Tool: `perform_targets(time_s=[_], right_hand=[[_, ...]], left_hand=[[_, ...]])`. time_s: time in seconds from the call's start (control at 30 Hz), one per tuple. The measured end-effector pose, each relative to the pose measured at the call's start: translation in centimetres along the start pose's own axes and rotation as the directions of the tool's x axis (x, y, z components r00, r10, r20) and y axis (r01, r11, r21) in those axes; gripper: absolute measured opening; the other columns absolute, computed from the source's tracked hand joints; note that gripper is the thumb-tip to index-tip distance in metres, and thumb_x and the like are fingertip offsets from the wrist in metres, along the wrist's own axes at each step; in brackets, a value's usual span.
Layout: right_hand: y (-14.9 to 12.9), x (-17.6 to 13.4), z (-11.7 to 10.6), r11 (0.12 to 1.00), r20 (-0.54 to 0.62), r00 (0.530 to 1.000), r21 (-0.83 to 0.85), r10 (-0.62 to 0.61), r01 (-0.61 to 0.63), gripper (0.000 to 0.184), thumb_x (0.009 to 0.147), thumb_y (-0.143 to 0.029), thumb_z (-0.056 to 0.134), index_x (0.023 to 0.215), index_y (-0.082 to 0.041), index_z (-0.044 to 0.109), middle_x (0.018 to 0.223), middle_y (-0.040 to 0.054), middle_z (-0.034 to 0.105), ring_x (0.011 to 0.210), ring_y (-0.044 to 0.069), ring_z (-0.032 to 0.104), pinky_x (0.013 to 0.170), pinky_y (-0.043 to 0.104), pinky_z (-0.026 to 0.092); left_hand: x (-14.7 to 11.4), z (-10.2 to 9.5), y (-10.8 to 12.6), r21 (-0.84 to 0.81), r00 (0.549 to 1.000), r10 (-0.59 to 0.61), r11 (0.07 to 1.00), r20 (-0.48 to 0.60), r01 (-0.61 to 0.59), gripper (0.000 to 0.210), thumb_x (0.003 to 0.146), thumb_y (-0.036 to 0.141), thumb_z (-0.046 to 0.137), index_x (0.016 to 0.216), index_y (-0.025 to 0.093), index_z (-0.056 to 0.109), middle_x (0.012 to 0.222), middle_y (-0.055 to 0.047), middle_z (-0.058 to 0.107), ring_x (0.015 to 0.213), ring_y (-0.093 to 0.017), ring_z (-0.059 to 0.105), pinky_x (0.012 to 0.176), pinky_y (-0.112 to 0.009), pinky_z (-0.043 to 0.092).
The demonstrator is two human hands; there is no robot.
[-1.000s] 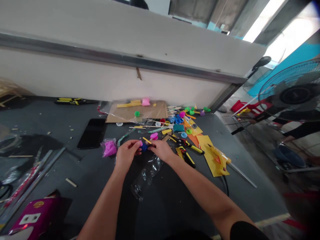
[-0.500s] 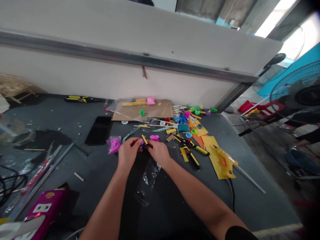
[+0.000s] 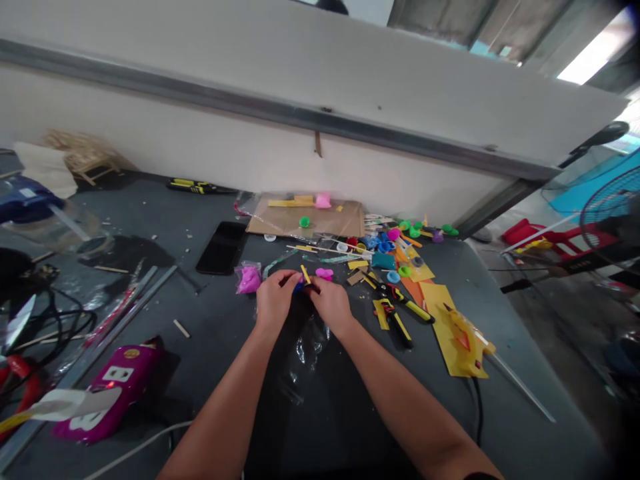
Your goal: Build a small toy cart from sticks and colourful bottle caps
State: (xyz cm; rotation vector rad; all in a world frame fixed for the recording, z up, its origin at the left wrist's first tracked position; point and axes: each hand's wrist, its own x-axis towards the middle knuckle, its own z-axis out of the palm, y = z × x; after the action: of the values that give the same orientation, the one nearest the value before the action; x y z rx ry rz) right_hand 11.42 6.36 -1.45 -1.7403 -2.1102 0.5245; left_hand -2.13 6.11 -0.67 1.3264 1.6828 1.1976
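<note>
My left hand (image 3: 275, 298) and my right hand (image 3: 330, 301) meet over the middle of the dark table, fingers closed. Between them is a small dark blue piece (image 3: 300, 287), mostly hidden by the fingertips, with a short yellow strip (image 3: 305, 274) sticking up from it. Both hands pinch this small assembly. Just beyond the right fingers sits a pink clay lump (image 3: 325, 273). Left of my left hand rests pink clay in a clear bag (image 3: 248, 277). A clear plastic wrapper (image 3: 306, 353) lies on the table below the hands.
A black phone (image 3: 222, 248) lies to the left, a purple power strip (image 3: 113, 393) nearer me. Cardboard (image 3: 305, 219) is at the back. Right are pliers (image 3: 396, 313), colourful caps (image 3: 393, 275), yellow sheets (image 3: 445, 320) and a yellow glue gun (image 3: 467, 343) with its glue stick.
The view has swung to the left, so the table's contents sit further right in the picture. Both hands keep their pinch on the blue piece with the yellow strip.
</note>
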Motion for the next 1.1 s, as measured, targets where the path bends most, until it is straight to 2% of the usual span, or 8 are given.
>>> perform_targets(time_s=[0.53, 0.6, 0.73, 0.83, 1.1], right_hand=[[0.14, 0.02, 0.15, 1.0, -0.007, 1.0, -0.012, -0.004, 0.004, 0.026, 0.085, -0.033, 0.052, 0.109, -0.031, 0.06, 0.093, -0.0016, 0.07, 0.082, 0.017, 0.065, 0.067, 0.022, 0.043], [0.13, 0.04, 0.15, 1.0, -0.005, 1.0, -0.017, 0.006, -0.006, 0.026, 0.084, -0.034, 0.053, 0.109, -0.031, 0.06, 0.092, -0.0015, 0.07, 0.081, 0.017, 0.065, 0.067, 0.022, 0.043], [0.09, 0.05, 0.16, 1.0, -0.009, 1.0, -0.019, 0.003, -0.003, 0.027, 0.085, -0.033, 0.053, 0.11, -0.031, 0.06, 0.094, -0.0015, 0.07, 0.081, 0.017, 0.065, 0.067, 0.023, 0.043], [0.09, 0.07, 0.2, 1.0, -0.013, 1.0, -0.021, 0.001, -0.002, 0.026, 0.085, -0.034, 0.053, 0.11, -0.031, 0.06, 0.095, -0.001, 0.07, 0.082, 0.017, 0.065, 0.067, 0.023, 0.043], [0.21, 0.21, 0.37, 1.0, -0.004, 1.0, -0.017, 0.022, -0.022, 0.027, 0.085, -0.032, 0.052, 0.111, -0.03, 0.06, 0.092, -0.0001, 0.07, 0.082, 0.017, 0.065, 0.067, 0.022, 0.043]], left_hand=[[0.12, 0.33, -0.4, 0.002, 1.0, 0.002, 1.0, -0.005, -0.002, 0.027, 0.073, 0.042, 0.057, 0.082, 0.02, 0.07, 0.079, -0.003, 0.07, 0.073, -0.019, 0.062, 0.068, -0.028, 0.044], [0.07, 0.36, -0.36, -0.016, 1.0, -0.02, 1.0, -0.015, 0.02, 0.027, 0.072, 0.042, 0.058, 0.081, 0.021, 0.07, 0.076, -0.002, 0.07, 0.069, -0.018, 0.061, 0.064, -0.026, 0.043], [-0.09, 0.32, -0.09, -0.018, 0.997, -0.071, 0.997, 0.016, 0.071, 0.03, 0.072, 0.046, 0.057, 0.082, 0.02, 0.07, 0.062, 0.001, 0.066, 0.048, -0.013, 0.053, 0.05, -0.024, 0.039], [-0.21, 0.23, 0.21, 0.003, 0.998, -0.06, 0.998, 0.036, 0.06, 0.031, 0.073, 0.045, 0.055, 0.083, 0.02, 0.07, 0.058, 0.002, 0.064, 0.043, -0.011, 0.05, 0.047, -0.023, 0.037], [-0.32, 0.28, -0.05, -0.074, 0.991, -0.089, 0.993, 0.098, 0.096, 0.033, 0.071, 0.042, 0.06, 0.094, 0.02, 0.068, 0.081, -0.002, 0.07, 0.046, -0.011, 0.054, 0.049, -0.024, 0.042]])
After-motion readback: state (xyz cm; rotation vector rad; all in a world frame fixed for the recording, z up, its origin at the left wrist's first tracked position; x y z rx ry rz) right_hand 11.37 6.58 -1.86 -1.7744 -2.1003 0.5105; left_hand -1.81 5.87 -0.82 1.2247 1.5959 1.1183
